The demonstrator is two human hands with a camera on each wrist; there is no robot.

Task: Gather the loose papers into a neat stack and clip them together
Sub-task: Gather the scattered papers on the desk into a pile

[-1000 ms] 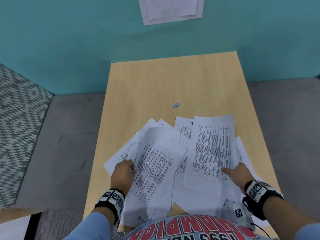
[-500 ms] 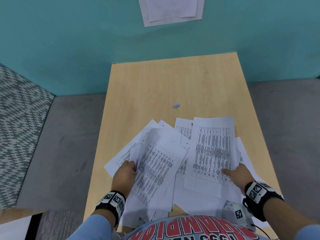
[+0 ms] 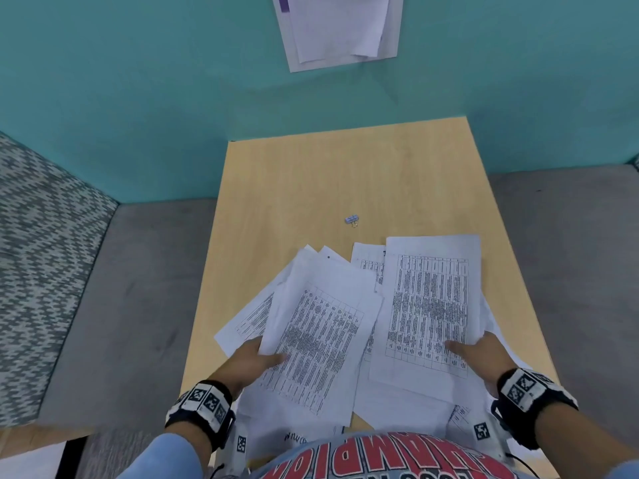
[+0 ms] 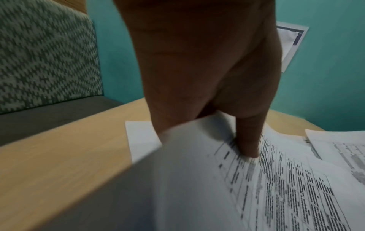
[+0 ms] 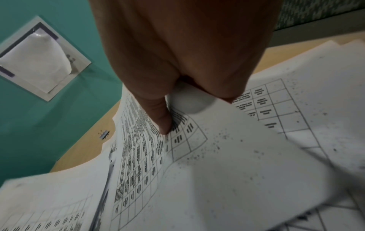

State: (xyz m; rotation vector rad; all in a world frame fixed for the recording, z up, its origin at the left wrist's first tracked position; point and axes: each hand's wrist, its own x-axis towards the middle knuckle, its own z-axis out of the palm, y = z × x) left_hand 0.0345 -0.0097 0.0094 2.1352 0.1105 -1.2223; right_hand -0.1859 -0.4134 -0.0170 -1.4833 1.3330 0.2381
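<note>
Nearest the person, at the near edge of the table (image 3: 311,174), lies a loose spread of printed papers (image 3: 397,402), overlapping at diff. angles, some hanging past that edge toward the torso.

Left hand (image 3: 247,361) sits on the left side of the spread w/ a tilted sheet (image 3: 321,340) pinched: thumb on top of the print, other fingers under the sheet's left edge. Left wrist view shows the thumb (image 4: 247,140) pressed down on the table-print page, w/ the page's edge curling up in front of the palm. So it is grasping that sheet.

Right hand (image 3: 479,357) is at the right side of the spread, on an upright sheet (image 3: 428,305) that lies roughly square to the table. Thumb lies on the printed face near its lower right; the rest of the fingers go under the edge. Right wrist view confirms: thumb (image 5: 158,112) on top, paper bent up between thumb and fingers. Grasping too.

More sheets poke out beyond both held pages, twd the table's middle.

Farther on, just past the far edge of the spread and apart from it, a small binder clip (image 3: 352,220) lies alone on bare wood, about mid-table.

Beyond the table's far edge, a teal wall (image 3: 138,81) w/ a paper holder (image 3: 339,29) stuck on it.
</note>
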